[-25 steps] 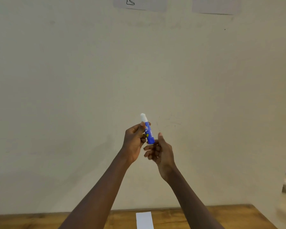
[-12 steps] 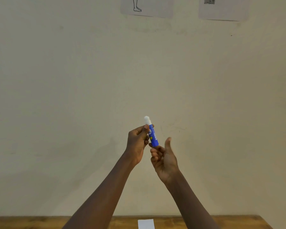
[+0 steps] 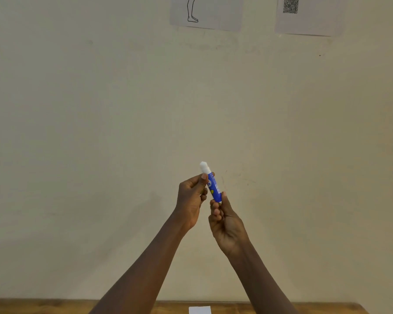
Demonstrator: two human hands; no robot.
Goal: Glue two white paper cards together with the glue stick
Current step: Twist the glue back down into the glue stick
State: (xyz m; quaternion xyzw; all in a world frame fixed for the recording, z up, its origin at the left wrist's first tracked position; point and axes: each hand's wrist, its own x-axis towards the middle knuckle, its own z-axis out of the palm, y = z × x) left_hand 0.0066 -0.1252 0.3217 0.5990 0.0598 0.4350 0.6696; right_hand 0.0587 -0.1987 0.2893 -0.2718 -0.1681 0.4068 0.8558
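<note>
Soft, even, warm-toned illumination over a cream wall (image 3: pixel 100 132), moderately dim, with no glare. Faint diffuse shadows of the raised arms fall on the wall to the left of the left hand (image 3: pixel 191 200). Focus is slightly soft throughout; wide-angle distortion bows the bench (image 3: pixel 32 305) edge along the bottom.

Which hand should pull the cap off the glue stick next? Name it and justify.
Left, probably. The left hand pinches the glue stick just below its white cap; the right hand grips the bottom end.
</note>
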